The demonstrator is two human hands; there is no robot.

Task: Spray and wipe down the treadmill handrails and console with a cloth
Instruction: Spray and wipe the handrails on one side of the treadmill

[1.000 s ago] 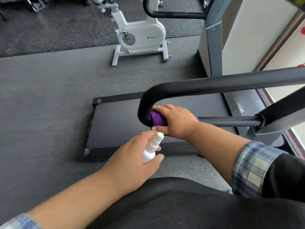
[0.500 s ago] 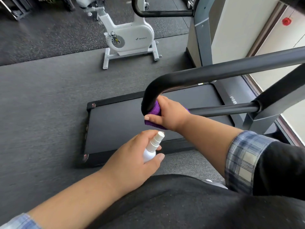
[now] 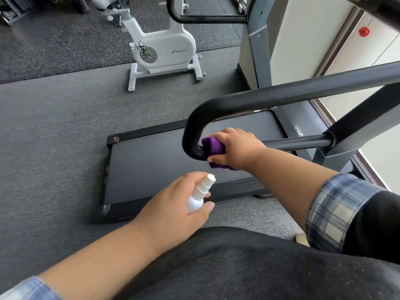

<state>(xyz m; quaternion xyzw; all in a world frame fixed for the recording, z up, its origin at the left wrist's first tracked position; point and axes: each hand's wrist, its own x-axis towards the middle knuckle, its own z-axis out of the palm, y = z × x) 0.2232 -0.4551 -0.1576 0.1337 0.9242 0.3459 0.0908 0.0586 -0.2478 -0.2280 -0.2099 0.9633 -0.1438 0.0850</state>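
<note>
A black treadmill handrail (image 3: 281, 96) runs from the right and bends down into a curved end. My right hand (image 3: 237, 148) grips a purple cloth (image 3: 213, 146) wrapped around the rail's lower bar, just right of the bend. Part of the cloth hangs below my thumb. My left hand (image 3: 173, 208) holds a small white spray bottle (image 3: 200, 194) upright, lower in view and apart from the rail. The treadmill belt (image 3: 162, 165) lies beneath both hands. The console is out of view.
A white exercise bike (image 3: 162, 50) stands on the dark rubber floor beyond the treadmill. A second machine's grey upright (image 3: 257, 44) and black handle rise at the top. A light wall and window run along the right.
My right hand has slid the cloth along the lower bar by the bend. The left hand keeps the bottle in the same pose. My head has tilted up, showing more of the room.
</note>
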